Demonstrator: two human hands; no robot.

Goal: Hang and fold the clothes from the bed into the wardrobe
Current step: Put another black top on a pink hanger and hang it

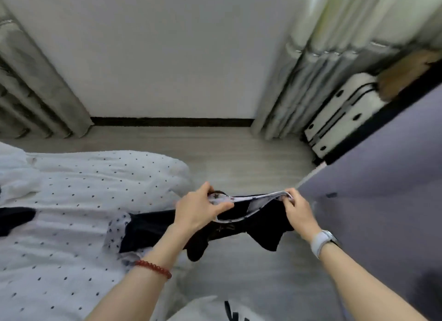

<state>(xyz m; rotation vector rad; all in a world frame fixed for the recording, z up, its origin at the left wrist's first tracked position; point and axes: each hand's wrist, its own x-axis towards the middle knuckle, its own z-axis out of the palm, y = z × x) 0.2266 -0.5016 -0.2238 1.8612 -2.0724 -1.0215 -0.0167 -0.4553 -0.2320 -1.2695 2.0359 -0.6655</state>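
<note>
Black garment (pixel 258 227) | left hand (pixel 198 210) grip clenched on neckline | right hand (pixel 299 213) likewise | over bed (pixel 71 201) edge

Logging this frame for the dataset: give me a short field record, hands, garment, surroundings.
left hand: grip on the collar end of the garment
right hand: grip on the other end of the collar
garment: dark, white star-print collar, stretched between both hands, tail on the bed
bed: white dotted cover, at left
suitcase: white, by the curtain at right
</note>
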